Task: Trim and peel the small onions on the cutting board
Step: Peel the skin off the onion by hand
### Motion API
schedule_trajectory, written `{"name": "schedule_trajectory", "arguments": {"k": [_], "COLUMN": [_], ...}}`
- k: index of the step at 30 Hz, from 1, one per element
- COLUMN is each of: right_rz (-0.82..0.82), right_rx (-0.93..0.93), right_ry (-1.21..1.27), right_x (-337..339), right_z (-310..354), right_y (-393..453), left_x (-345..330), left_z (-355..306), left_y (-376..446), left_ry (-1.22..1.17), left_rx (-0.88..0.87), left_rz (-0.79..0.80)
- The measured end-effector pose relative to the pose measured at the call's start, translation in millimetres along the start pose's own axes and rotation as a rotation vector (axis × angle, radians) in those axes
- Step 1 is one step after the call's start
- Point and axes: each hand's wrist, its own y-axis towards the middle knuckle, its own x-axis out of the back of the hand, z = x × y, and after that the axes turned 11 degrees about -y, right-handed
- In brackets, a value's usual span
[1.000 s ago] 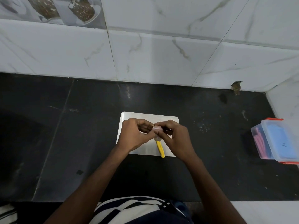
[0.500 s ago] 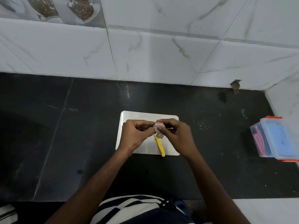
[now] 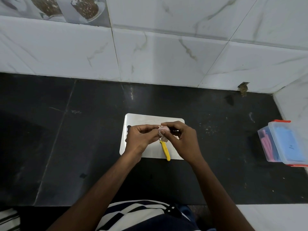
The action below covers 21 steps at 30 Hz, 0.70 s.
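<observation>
A small pinkish onion (image 3: 164, 130) is held above the white cutting board (image 3: 146, 120), pinched between the fingertips of both hands. My left hand (image 3: 141, 136) grips its left side, where a loose flap of skin sticks out. My right hand (image 3: 182, 139) curls over its right side. A strip of peeled skin (image 3: 164, 139) hangs below the onion. A yellow-handled knife (image 3: 165, 150) lies on the board under the hands, its blade hidden by them. Any other onions on the board are covered by my hands.
The board lies on a black stone counter (image 3: 66, 139) backed by a white tiled wall (image 3: 166, 55). A clear plastic box with a red-clipped lid (image 3: 283, 142) stands at the right edge. Small scraps (image 3: 208, 130) lie to the right of the board.
Both hands have shifted slightly toward the far side of the board with the onion. A strip of skin now hangs loose under the onion.
</observation>
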Motion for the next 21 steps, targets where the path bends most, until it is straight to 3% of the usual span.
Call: {"name": "schedule_trajectory", "arguments": {"k": [6, 11, 13, 17, 21], "right_rz": [0.023, 0.055, 0.05, 0.13, 0.21], "right_rx": [-0.045, -0.17, -0.211, -0.258, -0.301], "right_ry": [0.056, 0.212, 0.235, 0.288, 0.426], "right_x": [1.7, 0.8, 1.9, 4.2, 5.4], "right_z": [-4.4, -6.6, -8.0, -11.8, -11.4], "right_y": [-2.3, -1.1, -0.8, -1.6, -2.0], "left_x": [2.8, 1.8, 4.0, 16.4, 25.6], "left_z": [1.5, 0.5, -1.7, -7.3, -16.2], "left_y": [-0.3, -4.5, -5.8, -2.5, 0.9], "left_ry": [-0.052, 0.046, 0.173, 0.576, 0.637], "left_rx": [0.04, -0.056, -0.191, -0.628, -0.709], "left_rz": [0.041, 0.08, 0.135, 0.265, 0.395]}}
